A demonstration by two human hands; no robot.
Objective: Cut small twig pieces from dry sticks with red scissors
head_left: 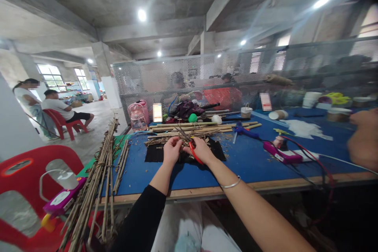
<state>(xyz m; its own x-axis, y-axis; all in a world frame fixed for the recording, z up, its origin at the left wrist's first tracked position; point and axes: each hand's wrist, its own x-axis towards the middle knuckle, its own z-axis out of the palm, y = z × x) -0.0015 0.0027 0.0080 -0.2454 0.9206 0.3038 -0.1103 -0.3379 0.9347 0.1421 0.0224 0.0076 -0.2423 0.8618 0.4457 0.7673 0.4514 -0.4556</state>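
Observation:
My left hand (173, 150) is closed in a pinch over the black cloth (219, 151); what its fingers grip is too small to make out. Just to its right, my right hand (201, 150) is wrapped round red-handled scissors (192, 150), whose blades point up and to the left. Dry twigs (158, 141) lie on the cloth behind both hands, with brown bits scattered about. Behind them, long pale sticks (230, 126) stretch across the blue table.
Bundled dry stalks (102, 165) overhang the table's left edge by a red chair (63, 157). A glue gun (246, 132), power strip (282, 152) with cables and white cup (278, 115) are to the right. Another person's blurred hand (364, 139) is at far right.

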